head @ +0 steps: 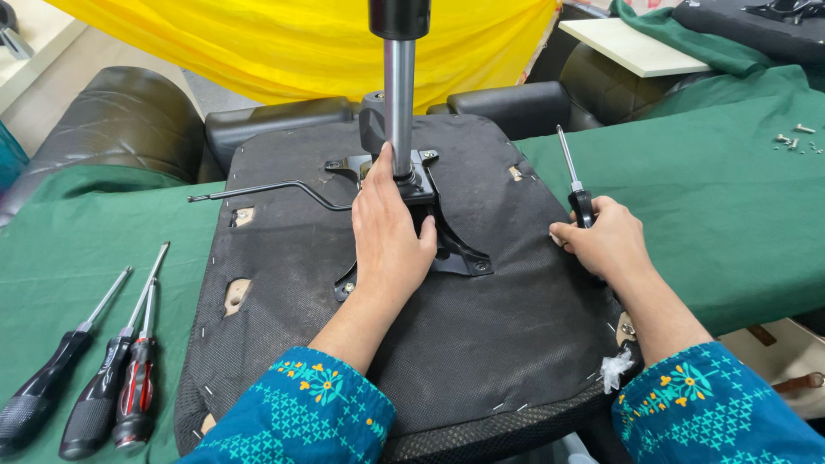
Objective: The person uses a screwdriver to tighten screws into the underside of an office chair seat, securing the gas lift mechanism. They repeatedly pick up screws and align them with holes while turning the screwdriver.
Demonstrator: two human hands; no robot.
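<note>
Patterned sleeves lowest in frame. Left hand (pixel 391 232) lies flat, fingers together, steadying the metal plate (pixel 430 225) on the upturned chair seat (pixel 464 326); right hand (pixel 606 241) clamps a screwdriver (pixel 574 180), tip up.

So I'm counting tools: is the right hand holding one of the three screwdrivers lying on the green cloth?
No: the right hand grips a fourth screwdriver, while the three screwdrivers lie untouched at the left.

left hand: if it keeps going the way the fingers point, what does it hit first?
The left hand points away from the person, fingertips already at the base of the metal column on the mounting plate. The column comes first, probably at once; depth is unclear.
</note>
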